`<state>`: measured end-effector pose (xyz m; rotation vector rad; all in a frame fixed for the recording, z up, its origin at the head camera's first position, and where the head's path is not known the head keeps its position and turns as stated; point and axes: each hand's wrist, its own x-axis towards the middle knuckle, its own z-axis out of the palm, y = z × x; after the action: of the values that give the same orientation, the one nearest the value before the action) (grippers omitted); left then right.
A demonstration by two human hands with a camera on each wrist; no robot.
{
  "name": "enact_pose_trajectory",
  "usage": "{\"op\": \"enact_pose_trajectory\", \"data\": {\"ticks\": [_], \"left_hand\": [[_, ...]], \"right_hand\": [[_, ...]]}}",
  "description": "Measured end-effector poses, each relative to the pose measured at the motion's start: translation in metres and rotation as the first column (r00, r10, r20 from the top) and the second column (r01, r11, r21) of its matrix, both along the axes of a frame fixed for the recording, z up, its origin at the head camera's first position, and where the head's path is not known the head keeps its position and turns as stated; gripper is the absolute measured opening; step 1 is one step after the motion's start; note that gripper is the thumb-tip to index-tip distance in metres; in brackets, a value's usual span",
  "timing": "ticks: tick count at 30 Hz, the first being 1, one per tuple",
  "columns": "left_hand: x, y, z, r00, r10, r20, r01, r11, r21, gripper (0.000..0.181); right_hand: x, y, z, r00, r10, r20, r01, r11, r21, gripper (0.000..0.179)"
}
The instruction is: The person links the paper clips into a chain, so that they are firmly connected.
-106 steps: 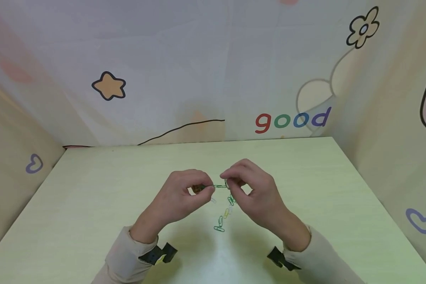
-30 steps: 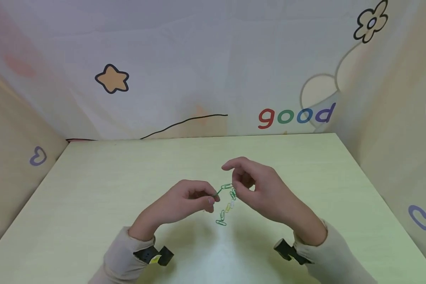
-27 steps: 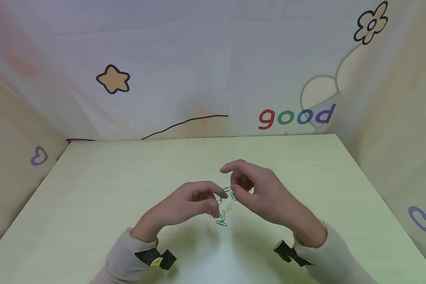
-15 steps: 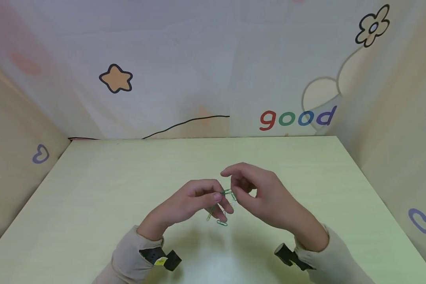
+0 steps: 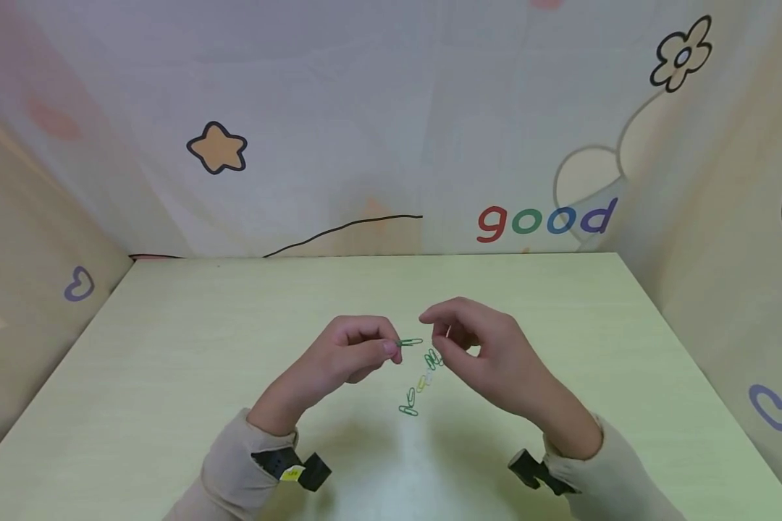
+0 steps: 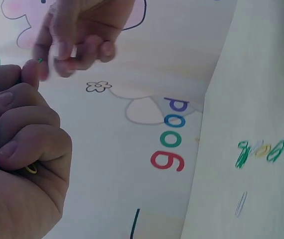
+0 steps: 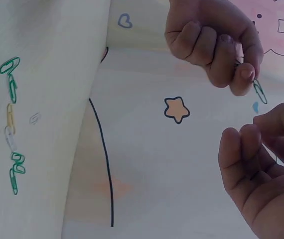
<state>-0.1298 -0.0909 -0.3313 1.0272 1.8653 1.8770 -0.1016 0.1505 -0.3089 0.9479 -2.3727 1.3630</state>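
My left hand (image 5: 339,358) pinches a green paper clip (image 5: 412,341) between thumb and index finger, and one end sticks out to the right. Inside its curled fingers, the left wrist view shows part of a yellow paper clip (image 6: 31,169); whatever else lies in the palm is hidden. Just right of the pinched clip hovers my right hand (image 5: 489,354), index finger extended and the others loosely bent. A small gap separates it from that clip. Below the hands, a loose line of green, yellow and clear paper clips (image 5: 411,396) lies on the table.
The pale table (image 5: 234,311) runs back to a printed cloth wall (image 5: 339,145), with side walls left and right. A lone clear paper clip (image 7: 35,118) lies apart from the line. Each wrist wears a black strap mount (image 5: 293,470).
The left hand slid its grip along the clips, dipping then rising, and now pinches the green clip alone. The right hand, which pinched a clip earlier, has come away slightly to the right.
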Motion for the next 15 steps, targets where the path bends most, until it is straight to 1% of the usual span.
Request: {"op": "enact_pose_trajectory", "data": {"ticks": [3, 5, 7, 10, 12, 15], "left_hand": [[-0.001, -0.006, 0.001, 0.999, 0.034, -0.02, -0.034, 0.999, -0.016, 0.016], [-0.002, -0.009, 0.001, 0.997, 0.068, -0.045, -0.069, 0.997, -0.033, 0.016], [-0.003, -0.011, 0.001, 0.992, 0.103, -0.076, -0.107, 0.993, -0.05, 0.015], [-0.003, -0.013, 0.0, 0.984, 0.138, -0.116, -0.146, 0.987, -0.066, 0.014], [-0.004, -0.012, 0.001, 0.982, 0.141, -0.128, -0.15, 0.987, -0.064, 0.014], [-0.004, -0.012, 0.002, 0.981, 0.139, -0.137, -0.149, 0.987, -0.064, 0.014]], "right_hand": [[-0.004, 0.003, -0.006, 0.992, -0.085, 0.096, 0.079, 0.995, 0.065, 0.025], [-0.009, 0.005, -0.012, 0.979, -0.132, 0.155, 0.115, 0.987, 0.115, 0.022], [-0.014, 0.005, -0.022, 0.962, -0.17, 0.213, 0.136, 0.977, 0.165, 0.02], [-0.023, 0.004, -0.041, 0.936, -0.203, 0.288, 0.135, 0.961, 0.24, 0.017], [-0.028, 0.001, -0.054, 0.918, -0.219, 0.331, 0.123, 0.95, 0.286, 0.015], [-0.033, -0.004, -0.069, 0.891, -0.228, 0.393, 0.103, 0.944, 0.314, 0.012]]}}
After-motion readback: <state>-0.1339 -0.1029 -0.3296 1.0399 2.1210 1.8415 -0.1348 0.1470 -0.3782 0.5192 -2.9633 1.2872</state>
